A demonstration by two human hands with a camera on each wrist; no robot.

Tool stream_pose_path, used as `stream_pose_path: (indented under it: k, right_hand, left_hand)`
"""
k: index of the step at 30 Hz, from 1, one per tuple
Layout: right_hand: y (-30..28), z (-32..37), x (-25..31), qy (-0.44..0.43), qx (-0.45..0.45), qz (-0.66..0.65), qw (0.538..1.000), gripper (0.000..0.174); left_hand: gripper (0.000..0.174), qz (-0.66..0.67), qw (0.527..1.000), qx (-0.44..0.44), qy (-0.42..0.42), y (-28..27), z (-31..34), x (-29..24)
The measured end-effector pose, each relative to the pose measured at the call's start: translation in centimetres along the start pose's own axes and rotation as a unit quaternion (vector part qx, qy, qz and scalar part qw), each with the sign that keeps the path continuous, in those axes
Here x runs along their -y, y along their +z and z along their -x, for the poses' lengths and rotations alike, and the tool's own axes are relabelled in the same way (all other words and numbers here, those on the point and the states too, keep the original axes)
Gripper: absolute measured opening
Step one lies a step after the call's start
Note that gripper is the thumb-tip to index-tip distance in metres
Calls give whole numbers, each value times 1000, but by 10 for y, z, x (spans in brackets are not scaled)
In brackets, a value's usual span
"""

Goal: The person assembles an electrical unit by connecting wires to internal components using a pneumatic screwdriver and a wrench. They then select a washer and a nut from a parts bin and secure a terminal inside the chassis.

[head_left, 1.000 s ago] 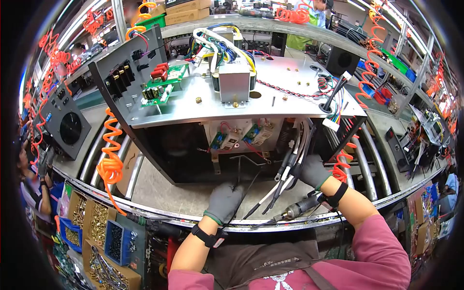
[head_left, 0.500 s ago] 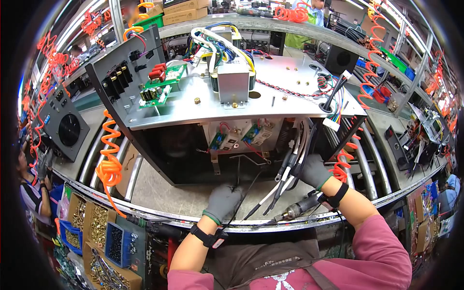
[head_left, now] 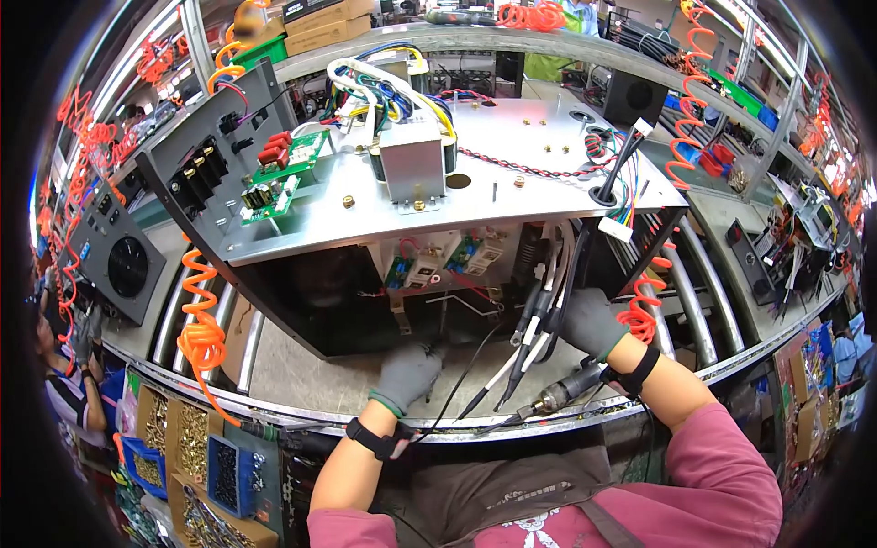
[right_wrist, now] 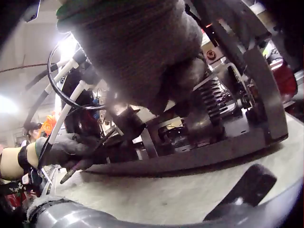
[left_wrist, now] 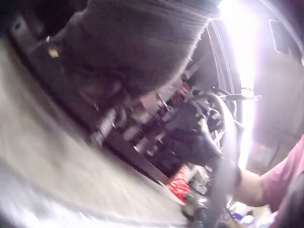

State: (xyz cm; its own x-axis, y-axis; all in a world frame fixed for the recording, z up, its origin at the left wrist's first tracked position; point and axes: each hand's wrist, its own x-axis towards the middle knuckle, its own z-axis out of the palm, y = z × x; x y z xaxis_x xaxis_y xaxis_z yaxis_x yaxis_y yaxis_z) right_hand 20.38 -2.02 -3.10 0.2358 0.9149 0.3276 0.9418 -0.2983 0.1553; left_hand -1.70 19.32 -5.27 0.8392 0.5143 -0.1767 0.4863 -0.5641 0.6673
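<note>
My gloved left hand (head_left: 409, 376) is low in front of the open metal cabinet (head_left: 457, 219), its fingers curled round a thin dark rod (right_wrist: 71, 175) that slants across them in the right wrist view. My gloved right hand (head_left: 589, 324) reaches into the cabinet's right end, beside a bundle of black and white cables (head_left: 539, 320). In the right wrist view its fingers bend down close over the parts inside; what they hold is hidden. Small circuit boards (head_left: 416, 265) sit on the inner panel between the hands.
A power screwdriver (head_left: 566, 391) lies at the bench edge below my right hand. A coiled orange air hose (head_left: 201, 338) hangs at the left. A transformer (head_left: 413, 169) stands on the cabinet's top plate. Screw bins (head_left: 228, 475) are at lower left, rollers (head_left: 708, 306) at the right.
My left hand has shifted slightly left and the thin rod leans with it. The head view has turned a little, so the cabinet sits farther left. My right hand stays by the cables.
</note>
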Motion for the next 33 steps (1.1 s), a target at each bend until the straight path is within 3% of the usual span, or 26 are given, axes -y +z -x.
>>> stream_pose_path:
  k: [3,6,9,11,13,14,18,20,21,22,24,25,26,28,30,31,32,33]
  right_hand:
    - [2,0,2,9,16,8,1000,10]
    - [-1,-1,5,27,28,12,999,9]
    - [1,1,3,20,21,30,999,11]
    - [2,1,2,9,21,48,999,14]
    - [0,0,3,-4,-33,45,998,14]
    - [-2,0,5,-2,-32,45,999,14]
    - [-13,-3,6,23,-4,36,999,8]
    - [-14,-5,7,44,3,46,998,8]
    - [-15,-6,5,53,5,40,998,9]
    - [-17,-6,4,62,6,36,997,10]
    - [-21,-4,1,34,19,55,998,13]
    - [-21,-6,5,63,18,46,997,14]
    - [-18,-8,10,92,17,33,995,15]
    - [-14,-11,11,102,36,23,994,14]
    - [-16,-11,12,123,36,31,991,13]
    - [-16,-11,11,130,90,44,987,12]
    - [-14,-9,11,132,89,41,986,12]
    - [-10,-8,12,136,76,48,987,18]
  left_hand:
    - [39,-79,996,-3,49,-2,-9,9]
    - [34,14,998,2,61,-1,-14,19]
    - [49,61,996,56,20,-10,-14,17]
    - [30,52,990,126,29,-24,-16,9]
    - [29,123,983,130,34,-17,-24,24]
    - [28,192,972,132,39,-12,-25,29]
    - [25,223,966,87,101,3,-13,24]
    - [16,347,936,52,9,27,-4,18]
    - [11,428,903,23,16,24,5,-14]
    - [11,429,903,24,16,18,9,-24]
    - [14,661,731,90,-142,11,10,-37]
    - [19,434,898,41,-68,0,12,-28]
    - [20,556,813,107,-133,-17,9,-11]
    - [24,544,834,-16,-93,1,6,-15]
    - [24,575,809,16,-120,9,9,-17]
    - [24,604,782,51,-143,9,11,-26]
    - [22,620,773,2,-133,20,16,-47]
    - [20,569,815,-72,-87,46,3,-51]
